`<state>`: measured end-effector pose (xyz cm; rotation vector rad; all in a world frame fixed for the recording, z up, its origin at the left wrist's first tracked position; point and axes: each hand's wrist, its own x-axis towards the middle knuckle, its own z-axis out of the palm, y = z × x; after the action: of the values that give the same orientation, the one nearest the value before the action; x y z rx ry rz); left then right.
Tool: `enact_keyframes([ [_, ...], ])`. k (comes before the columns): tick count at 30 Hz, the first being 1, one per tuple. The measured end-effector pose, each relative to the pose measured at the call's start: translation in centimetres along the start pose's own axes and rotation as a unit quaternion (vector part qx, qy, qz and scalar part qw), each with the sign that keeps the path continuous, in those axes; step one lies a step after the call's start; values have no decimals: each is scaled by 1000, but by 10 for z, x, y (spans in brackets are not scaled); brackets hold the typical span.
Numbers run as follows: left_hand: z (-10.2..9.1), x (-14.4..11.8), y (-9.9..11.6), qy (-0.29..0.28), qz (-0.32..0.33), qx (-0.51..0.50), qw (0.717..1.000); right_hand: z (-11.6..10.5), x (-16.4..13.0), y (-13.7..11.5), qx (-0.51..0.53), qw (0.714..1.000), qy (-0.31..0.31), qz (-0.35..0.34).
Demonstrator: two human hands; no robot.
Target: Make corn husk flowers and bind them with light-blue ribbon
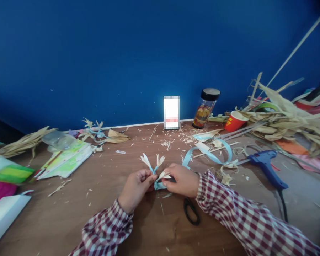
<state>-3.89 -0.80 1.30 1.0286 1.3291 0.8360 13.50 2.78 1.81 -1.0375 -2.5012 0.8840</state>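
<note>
Mid-surface [69, 213]: left hand [135, 188] & right hand [182, 179], each grip pinched shut on husk-flower sprig [156, 167], blue ribbon [210, 151] part-wrapped round stem. Three petal tufts on; ribbon tail loose toward glue gun [268, 165]; scissors [191, 211] near right wrist.

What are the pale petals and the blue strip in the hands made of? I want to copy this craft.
The pale pointed petals look like dried corn husk: matte, fibrous, like the husk pile. The light blue strip held between left hand and right hand seems smooth ribbon, possibly plastic.
</note>
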Motion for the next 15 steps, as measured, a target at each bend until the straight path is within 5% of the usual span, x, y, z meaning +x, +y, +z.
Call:
enact_keyframes([
  [15, 3, 0, -4, 32, 13, -25, 999, 3, 0, -9, 84, 996, 11, 10],
])
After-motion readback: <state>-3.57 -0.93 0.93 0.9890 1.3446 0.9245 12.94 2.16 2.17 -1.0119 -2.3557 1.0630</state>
